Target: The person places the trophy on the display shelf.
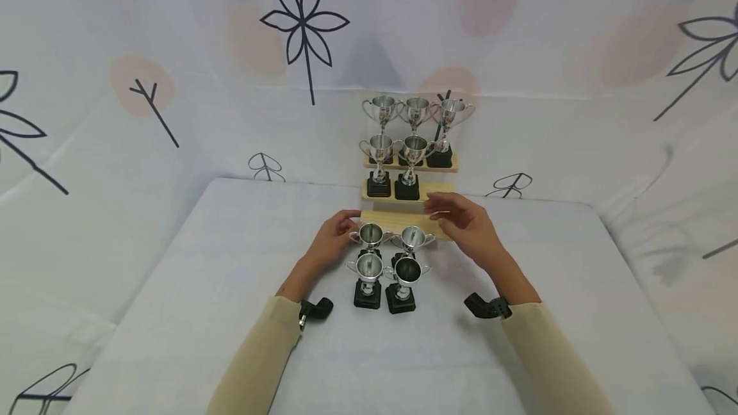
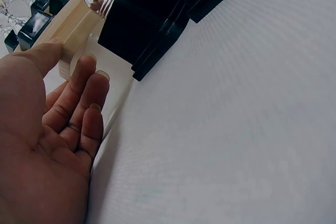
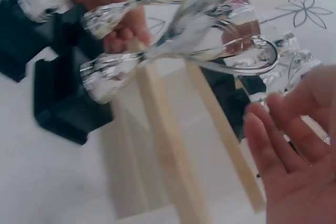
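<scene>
My left hand (image 1: 333, 237) holds the left end of the lowest step of a tiered wooden display stand (image 1: 398, 217). In the left wrist view its thumb lies on the wood (image 2: 79, 27), with the fingers bent beside and below. My right hand (image 1: 468, 228) hovers by the stand's right end, fingers loosely bent; in the right wrist view (image 3: 294, 150) nothing is in it. Several silver trophy cups with black bases, one at the front left (image 1: 368, 296), stand on the table between my hands. Two trophies (image 1: 378, 185) sit on the middle step and three (image 1: 440, 157) on the top one.
A white cloth covers the table (image 1: 230, 351). Right behind the stand hangs a pale curtain (image 1: 202, 50) with leaf drawings. The front trophies stand close before the lowest step, near both hands. A dark strap device (image 1: 489, 307) sits on each wrist.
</scene>
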`<state>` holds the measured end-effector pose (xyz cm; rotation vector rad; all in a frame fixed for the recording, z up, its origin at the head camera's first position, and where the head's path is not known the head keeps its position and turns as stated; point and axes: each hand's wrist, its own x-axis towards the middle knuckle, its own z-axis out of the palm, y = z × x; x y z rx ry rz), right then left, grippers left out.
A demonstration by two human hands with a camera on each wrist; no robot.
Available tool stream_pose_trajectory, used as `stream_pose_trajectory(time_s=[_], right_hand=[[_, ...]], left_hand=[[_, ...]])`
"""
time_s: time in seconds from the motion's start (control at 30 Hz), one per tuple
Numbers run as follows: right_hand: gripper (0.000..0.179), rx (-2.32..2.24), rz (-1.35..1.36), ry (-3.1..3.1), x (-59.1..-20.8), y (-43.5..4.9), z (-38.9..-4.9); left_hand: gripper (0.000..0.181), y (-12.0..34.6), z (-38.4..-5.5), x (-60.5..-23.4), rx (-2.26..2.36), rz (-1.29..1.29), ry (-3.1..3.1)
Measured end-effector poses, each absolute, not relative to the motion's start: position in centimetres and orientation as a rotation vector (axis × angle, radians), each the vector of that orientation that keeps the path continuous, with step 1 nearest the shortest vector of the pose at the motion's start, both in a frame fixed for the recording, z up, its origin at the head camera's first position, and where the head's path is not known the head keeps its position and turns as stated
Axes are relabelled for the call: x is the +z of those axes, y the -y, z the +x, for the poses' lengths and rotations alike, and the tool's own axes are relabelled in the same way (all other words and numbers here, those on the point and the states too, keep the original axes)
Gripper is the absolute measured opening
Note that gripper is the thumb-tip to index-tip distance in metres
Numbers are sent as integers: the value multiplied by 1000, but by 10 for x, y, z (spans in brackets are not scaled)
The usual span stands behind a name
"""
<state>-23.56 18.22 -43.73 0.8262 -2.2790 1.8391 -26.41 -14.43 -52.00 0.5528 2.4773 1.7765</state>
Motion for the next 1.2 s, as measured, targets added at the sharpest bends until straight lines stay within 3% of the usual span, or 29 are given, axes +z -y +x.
stream_pose_trajectory(time_s=[0.2, 0.33, 0.63, 0.97, 1.2], right_hand=[[70, 1862, 1208, 2332, -449, -194, -226], [75, 1840, 1310, 2390, -454, -195, -222], [67, 1779, 1200, 2440, -468, -180, -220], [36, 1760, 853, 2476, -488, -159, -214], [33, 1774, 834, 2465, -492, -155, -213]], left_hand=[[40, 142, -266, -522, 1796, 562, -2464], [40, 141, -266, -522, 1802, 559, -2461], [43, 141, -263, -518, 1793, 562, -2480], [42, 142, -263, -518, 1754, 545, -2488], [45, 144, -263, -519, 1750, 574, -2499]])
